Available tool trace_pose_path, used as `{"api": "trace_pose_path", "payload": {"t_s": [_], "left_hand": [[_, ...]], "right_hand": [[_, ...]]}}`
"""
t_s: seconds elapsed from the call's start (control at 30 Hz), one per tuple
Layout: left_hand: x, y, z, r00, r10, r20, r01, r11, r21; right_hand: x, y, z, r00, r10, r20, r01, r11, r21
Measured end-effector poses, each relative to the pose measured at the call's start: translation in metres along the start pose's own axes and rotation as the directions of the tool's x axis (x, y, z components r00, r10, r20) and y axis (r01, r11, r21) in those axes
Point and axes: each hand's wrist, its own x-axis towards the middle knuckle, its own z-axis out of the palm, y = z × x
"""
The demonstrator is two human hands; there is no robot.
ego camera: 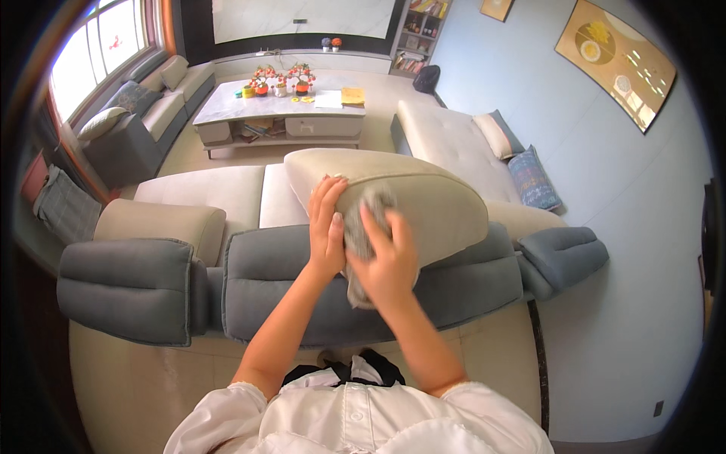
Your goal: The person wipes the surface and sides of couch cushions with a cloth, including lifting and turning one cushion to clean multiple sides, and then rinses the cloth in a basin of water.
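A large beige sofa cushion (437,210) is held tilted above the back of a grey and beige sofa. My left hand (326,227) holds the cushion at its left side, fingers over the piped edge. In my right hand (388,264) is a bunched grey cloth (356,232), pressed against the cushion's near face; hand and cloth look blurred. Directly below my hands runs the dark grey sofa backrest (266,301). Part of the cushion's near corner is hidden behind my right hand.
Beyond the sofa seat (198,184) stands a marble-topped coffee table (221,102) bearing small potted ornamental trees (302,76) and papers (328,99). A chaise section (437,136) with pillows (533,176) lies right, near the blue wall (618,272). Another sofa (122,142) sits left.
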Motion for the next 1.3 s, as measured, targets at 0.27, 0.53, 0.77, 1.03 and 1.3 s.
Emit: {"api": "trace_pose_path", "payload": {"t_s": [0.27,0.53,0.77,1.03,1.3], "left_hand": [[0.003,0.007,0.014,0.999,-0.049,-0.022,0.048,0.998,-0.031],[-0.006,-0.004,0.001,0.998,0.025,-0.051,-0.025,1.0,-0.001],[0.006,0.0,0.005,0.999,0.01,0.044,-0.015,0.992,0.124],[-0.003,-0.005,0.015,0.998,-0.006,-0.069,0.005,1.0,-0.017],[-0.006,-0.014,-0.003,0.993,-0.093,0.066,0.101,0.986,-0.131]], "right_hand": [[0.058,0.017,-0.007,0.985,0.12,0.125,-0.134,0.985,0.109],[0.003,0.008,-0.01,0.994,0.051,0.094,-0.051,0.999,0.002],[0.026,0.127,-0.049,0.931,0.365,-0.028,-0.365,0.931,-0.004],[0.034,0.047,-0.021,0.972,0.233,0.027,-0.234,0.971,0.045],[0.025,0.047,-0.022,0.986,0.15,0.078,-0.159,0.977,0.141]]}}
